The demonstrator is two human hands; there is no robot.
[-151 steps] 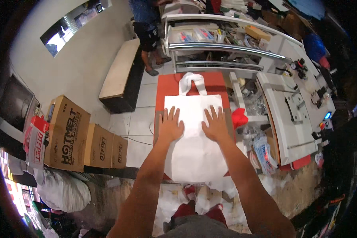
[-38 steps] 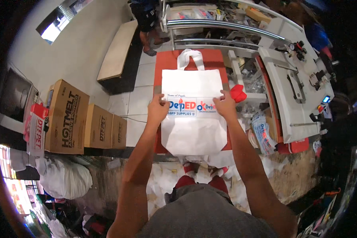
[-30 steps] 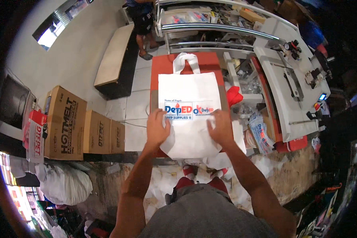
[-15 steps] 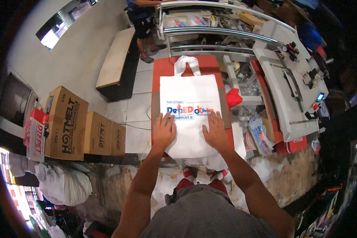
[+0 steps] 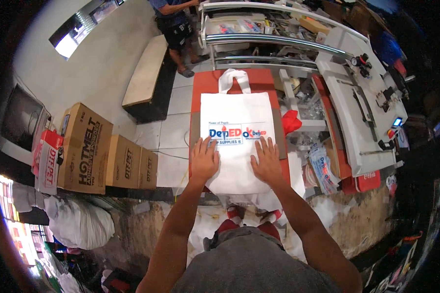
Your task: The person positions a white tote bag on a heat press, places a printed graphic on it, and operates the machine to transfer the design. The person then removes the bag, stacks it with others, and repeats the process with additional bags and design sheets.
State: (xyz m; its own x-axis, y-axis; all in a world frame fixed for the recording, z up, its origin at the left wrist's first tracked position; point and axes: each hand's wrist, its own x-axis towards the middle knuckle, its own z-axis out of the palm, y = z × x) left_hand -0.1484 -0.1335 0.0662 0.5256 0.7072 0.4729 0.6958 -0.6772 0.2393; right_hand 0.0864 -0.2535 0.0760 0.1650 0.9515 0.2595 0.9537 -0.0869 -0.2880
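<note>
Head view: white bag point(image 5: 237, 152) lies beneath both hands point(image 5: 205, 163) point(image 5: 267, 164), spread flat, gripping nothing.

Both hands point(image 5: 205, 160) point(image 5: 266, 163) palm-down and apart, arms point(image 5: 177, 229) outstretched.

The white bag point(image 5: 235, 171) is looking like matt cloth, smooth around its coloured print point(image 5: 226, 133) and showing faint, soft folds lower down. The red pad point(image 5: 198, 88) beneath is presenting a flat, dull surface. The upper metal rail point(image 5: 278, 41) is gleaming, glossy like polished steel, while the white machine cover point(image 5: 347, 141) is looking smooth and painted (what lies under the paint is hard to tell). The big box point(image 5: 85, 146) is showing matt brown cardboard. The sack point(image 5: 78, 222) is creasing like thin cloth; the grey shirt point(image 5: 249, 263) is appearing matt.
</note>
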